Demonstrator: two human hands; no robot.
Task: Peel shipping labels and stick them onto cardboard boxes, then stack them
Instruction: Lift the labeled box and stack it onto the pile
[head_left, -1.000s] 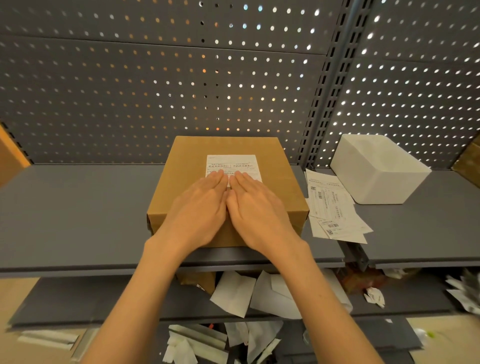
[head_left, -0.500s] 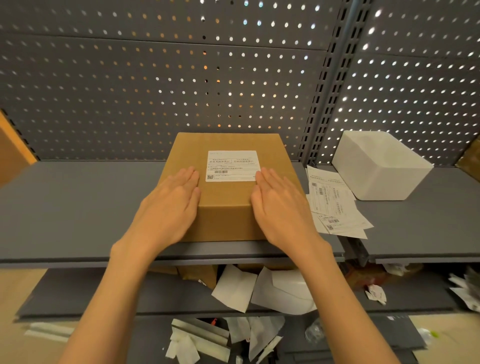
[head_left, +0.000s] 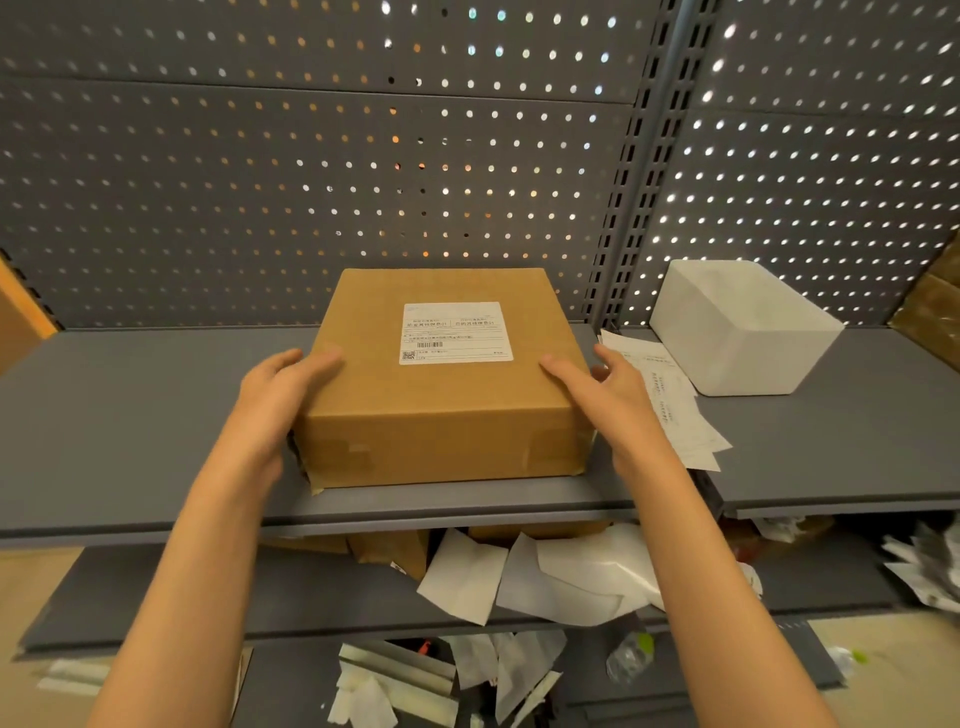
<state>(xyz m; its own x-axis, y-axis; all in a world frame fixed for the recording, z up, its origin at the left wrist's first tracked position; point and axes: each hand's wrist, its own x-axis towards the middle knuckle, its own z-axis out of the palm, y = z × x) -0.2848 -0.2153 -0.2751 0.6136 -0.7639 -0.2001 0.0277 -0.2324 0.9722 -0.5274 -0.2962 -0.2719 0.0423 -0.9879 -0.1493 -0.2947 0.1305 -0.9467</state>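
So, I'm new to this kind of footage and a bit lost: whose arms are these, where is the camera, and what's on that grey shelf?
There is no machine here. A person wears a camera on the head, looking forward and down, so the two bare arms are their own. The left hand lies against the left side of a cardboard box, thumb on its top edge. The right hand is at the right side, fingers fairly straight; whether it touches is hard to tell. The box sits on a grey shelf and already carries a white shipping label. To its right lie loose label sheets and a white box. Discarded paper litters the lower shelf.
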